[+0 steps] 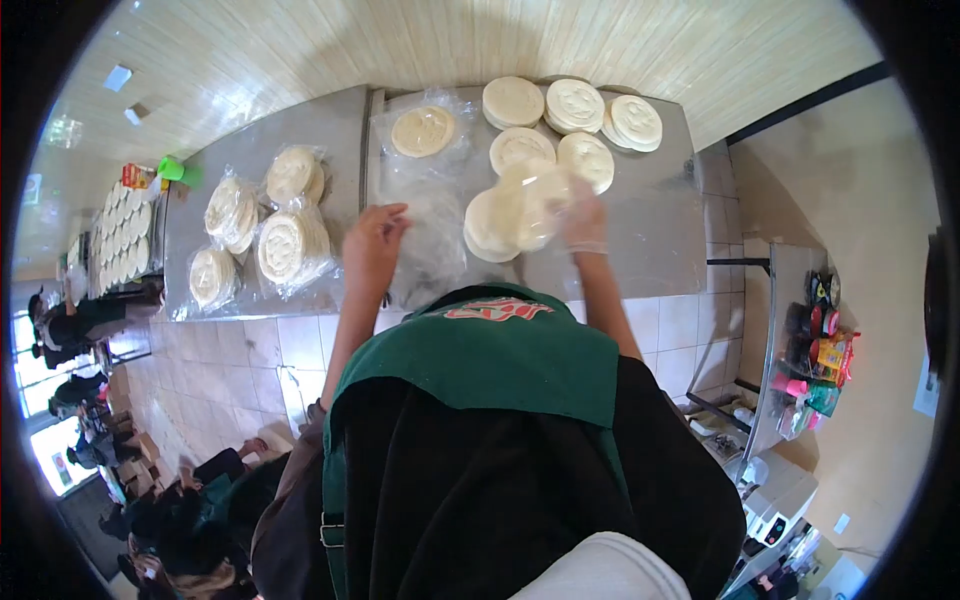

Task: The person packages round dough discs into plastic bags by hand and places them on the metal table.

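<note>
My right hand (584, 218) grips a round flatbread (535, 205), blurred by motion, above another pale stack of flatbreads (488, 228). A thin clear covering shows at that wrist. On the left, my left hand (375, 238) has its fingers curled at the edge of a clear plastic bag (432, 235) lying crumpled on the metal table (650, 225). Behind that bag, one flatbread (422, 131) rests on more clear plastic. Several flatbread stacks stand at the back right, among them a near one (586, 163) and a far one (575, 105).
Bagged flatbread stacks (293, 245) sit on the left table section. Beyond them are a green cup (171, 168) and a table covered with rounds (122, 235). At right, a side shelf (780, 340) holds colourful packages. Other people (200, 520) are at lower left.
</note>
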Available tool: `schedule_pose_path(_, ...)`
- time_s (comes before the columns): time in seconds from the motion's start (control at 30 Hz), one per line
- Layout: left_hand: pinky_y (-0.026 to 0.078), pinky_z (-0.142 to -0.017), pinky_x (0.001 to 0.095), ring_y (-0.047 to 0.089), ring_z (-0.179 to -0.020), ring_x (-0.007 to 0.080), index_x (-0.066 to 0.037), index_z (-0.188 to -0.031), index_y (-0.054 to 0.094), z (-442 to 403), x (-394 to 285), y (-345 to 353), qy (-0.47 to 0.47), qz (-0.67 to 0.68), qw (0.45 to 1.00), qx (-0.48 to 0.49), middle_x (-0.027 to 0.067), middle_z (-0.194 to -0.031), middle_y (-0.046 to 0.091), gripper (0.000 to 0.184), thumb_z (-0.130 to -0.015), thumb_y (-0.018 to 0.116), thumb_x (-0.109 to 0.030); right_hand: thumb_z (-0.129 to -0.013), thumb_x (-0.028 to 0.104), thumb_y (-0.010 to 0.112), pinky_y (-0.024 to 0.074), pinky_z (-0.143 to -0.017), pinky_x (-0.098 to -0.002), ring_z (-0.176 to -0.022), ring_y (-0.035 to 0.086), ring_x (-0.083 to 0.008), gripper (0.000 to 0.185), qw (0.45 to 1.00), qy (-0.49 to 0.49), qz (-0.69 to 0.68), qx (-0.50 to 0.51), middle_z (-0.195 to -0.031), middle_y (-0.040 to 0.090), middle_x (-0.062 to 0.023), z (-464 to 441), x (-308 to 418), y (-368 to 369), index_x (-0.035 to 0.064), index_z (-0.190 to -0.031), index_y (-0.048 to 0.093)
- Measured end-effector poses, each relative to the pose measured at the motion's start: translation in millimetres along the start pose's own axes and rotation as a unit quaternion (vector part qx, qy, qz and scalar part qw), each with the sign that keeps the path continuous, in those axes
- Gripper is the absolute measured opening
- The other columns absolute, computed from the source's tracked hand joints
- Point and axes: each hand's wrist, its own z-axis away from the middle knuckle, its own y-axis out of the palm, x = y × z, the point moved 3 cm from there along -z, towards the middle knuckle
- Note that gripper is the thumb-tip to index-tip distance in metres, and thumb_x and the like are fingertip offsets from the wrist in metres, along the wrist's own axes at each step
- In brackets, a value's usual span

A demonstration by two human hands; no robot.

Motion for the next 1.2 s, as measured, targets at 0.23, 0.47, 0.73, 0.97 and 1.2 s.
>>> schedule_pose_path(0.23, 0.049, -0.065, 0.0303, 0.066, -0.072, 0.0179, 0.001, -0.096, 0.068, -25.5, -12.8, 3.7, -0.012, 0.09, 0.996, 0.007, 0.012, -0.082, 0.068, 0.029, -0.093, 0.059, -0.026, -0.088, 0.019, 0.061, 0.0483, -0.092, -0.0347, -0.107, 0.059, -0.0235, 0.036, 0.949, 0.037, -0.309, 0.046, -0.105, 0.066, -0.0126, -24.0, 45.8, -66.1, 0.0003, -0.119, 0.059)
schedule_pose_path(0.47, 0.041, -0.058, 0.0249, 0.052, -0.063, 0.007, 0.002, -0.089, 0.069, -47.4, -17.8, 38.1, -0.102, 0.267, 0.958, 0.022, -0.002, -0.068, 0.06, 0.048, -0.1, 0.048, -0.04, -0.085, 0.012, 0.068, 0.0476, -0.09, -0.0292, -0.112, 0.056, -0.0169, 0.04, 0.862, 0.2, -0.332, 0.326, -0.108, 0.066, -0.0065, -25.1, 102.9, 18.9, 0.0021, -0.122, 0.058)
schedule_pose_path(0.73, 0.039, -0.056, 0.0232, 0.05, -0.062, 0.0063, 0.001, -0.091, 0.071, -8.3, 18.5, 2.5, -0.131, 0.187, 0.96, -0.164, 0.0025, -0.075, 0.066, 0.054, -0.103, 0.038, -0.04, -0.085, 0.019, 0.071, 0.0516, -0.083, -0.0334, -0.102, 0.059, -0.0181, 0.042, 0.759, 0.283, -0.583, 0.062, -0.115, 0.061, -0.0073, 5.5, 22.8, 44.4, 0.0067, -0.122, 0.055)
schedule_pose_path(0.97, 0.037, -0.055, 0.0212, 0.048, -0.06, 0.0048, 0.0, -0.09, 0.07, 36.5, 95.6, -27.4, -0.216, 0.232, 0.923, -0.217, 0.001, -0.078, 0.066, 0.054, -0.102, 0.039, -0.043, -0.082, 0.021, 0.073, 0.0534, -0.079, -0.0373, -0.095, 0.065, -0.0267, 0.045, 0.76, 0.488, -0.428, 0.03, -0.105, 0.065, -0.0111, 59.7, -149.2, 147.4, 0.0079, -0.12, 0.054)
schedule_pose_path(1.2, 0.038, -0.057, 0.0208, 0.048, -0.06, 0.0047, 0.001, -0.091, 0.07, 64.0, 104.7, -48.5, -0.251, 0.207, 0.917, -0.233, 0.0016, -0.077, 0.066, 0.053, -0.101, 0.041, -0.042, -0.065, 0.036, 0.084, 0.0542, -0.073, -0.0376, -0.086, 0.068, -0.0279, 0.061, 0.94, 0.317, 0.105, 0.074, -0.099, 0.068, -0.0169, 44.8, -150.7, 152.3, 0.001, -0.11, 0.062)
